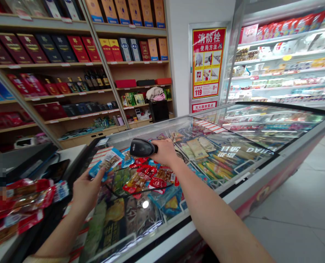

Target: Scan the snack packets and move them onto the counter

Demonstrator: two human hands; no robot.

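My left hand (86,190) is closed on a blue snack packet (109,163) with a clear window, thumb on its front. Wrapped around the handle of a black barcode scanner (142,147) is my right hand (165,151). The scanner's head points left toward the packet, with a gap between them. Below both hands, several red snack packets (140,179) lie on the glass lid of a chest freezer (176,226). The scanner's black cable (148,190) loops across the lid around them.
More red snack packets (22,204) are piled on the counter at left, near a dark phone-like device (55,170). Shelves of boxed bottles (53,47) line the back wall. A lit refrigerated display (285,62) stands at right, and tiled floor (302,204) runs beside the freezer.
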